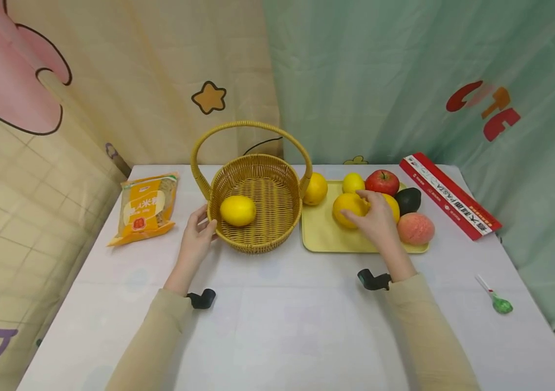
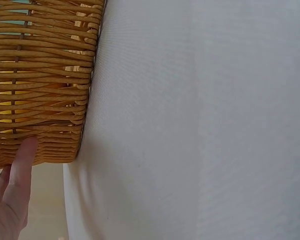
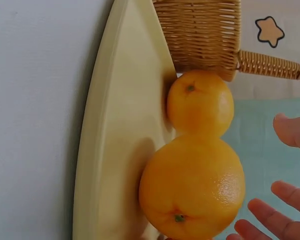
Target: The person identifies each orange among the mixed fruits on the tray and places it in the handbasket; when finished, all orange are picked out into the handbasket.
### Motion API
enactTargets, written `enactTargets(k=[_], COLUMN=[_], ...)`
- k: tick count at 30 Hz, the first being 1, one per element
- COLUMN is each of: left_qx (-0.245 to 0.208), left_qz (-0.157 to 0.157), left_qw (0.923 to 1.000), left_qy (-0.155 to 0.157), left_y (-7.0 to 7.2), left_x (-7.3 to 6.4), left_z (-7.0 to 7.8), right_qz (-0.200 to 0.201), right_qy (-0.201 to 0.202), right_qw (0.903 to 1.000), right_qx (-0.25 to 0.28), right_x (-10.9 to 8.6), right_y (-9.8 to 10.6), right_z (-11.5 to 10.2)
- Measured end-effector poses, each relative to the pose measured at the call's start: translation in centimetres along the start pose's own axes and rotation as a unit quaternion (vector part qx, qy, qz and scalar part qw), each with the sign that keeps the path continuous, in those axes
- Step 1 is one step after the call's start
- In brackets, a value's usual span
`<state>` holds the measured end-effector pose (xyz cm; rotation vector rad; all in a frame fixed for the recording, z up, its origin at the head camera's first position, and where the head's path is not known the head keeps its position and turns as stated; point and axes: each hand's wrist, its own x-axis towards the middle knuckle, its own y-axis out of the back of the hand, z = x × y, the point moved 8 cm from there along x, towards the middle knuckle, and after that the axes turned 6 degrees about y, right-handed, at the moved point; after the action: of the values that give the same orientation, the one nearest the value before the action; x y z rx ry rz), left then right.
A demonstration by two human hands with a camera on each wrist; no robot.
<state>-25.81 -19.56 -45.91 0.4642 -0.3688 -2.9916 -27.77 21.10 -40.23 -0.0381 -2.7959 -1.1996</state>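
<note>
My left hand (image 1: 198, 234) rests against the left side of the round wicker basket (image 1: 279, 239), its fingertips touching the woven wall. A yellow lemon (image 1: 237, 210) lies inside that basket, toward the left. Over the yellow tray (image 1: 321, 239), my right hand (image 1: 377, 220) is spread, thumb apart from the fingers, close to a large orange (image 1: 347, 210). In the right wrist view a gap shows between the fingertips (image 3: 285, 192) and this orange (image 3: 192, 185). A smaller orange (image 1: 315, 189) sits at the tray's left, beside the basket.
Also on the tray are a lemon (image 1: 353, 183), a red apple (image 1: 382, 182), a dark avocado (image 1: 408, 200), a pink peach (image 1: 416, 228) and a partly hidden orange fruit (image 1: 392, 206). A grain bag (image 1: 146, 209), a red pasta box (image 1: 451, 195) and a green spoon (image 1: 500, 304) lie around.
</note>
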Motion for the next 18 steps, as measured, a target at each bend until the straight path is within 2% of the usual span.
enactTargets(k=[6,12,18], left_qx=[0.002,-0.001,-0.003], left_qz=[-0.003,-0.002,-0.002], left_qw=[1.0000,1.0000,1.0000], left_qy=[-0.003,-0.002,-0.004], left_y=[-0.1,0.0,0.1], left_x=[0.2,0.2,0.0], left_z=[-0.1,-0.1,-0.1], right_qz=[-0.040,-0.040,-0.040], right_qy=[-0.031,-0.044,-0.033], right_qw=[0.9984,0.9973,0.9973], right_qx=[-0.024,-0.043,-0.051], right_x=[0.5,0.5,0.6], right_y=[-1.2,-1.9,-3.0], right_z=[0.6,0.8,0.9])
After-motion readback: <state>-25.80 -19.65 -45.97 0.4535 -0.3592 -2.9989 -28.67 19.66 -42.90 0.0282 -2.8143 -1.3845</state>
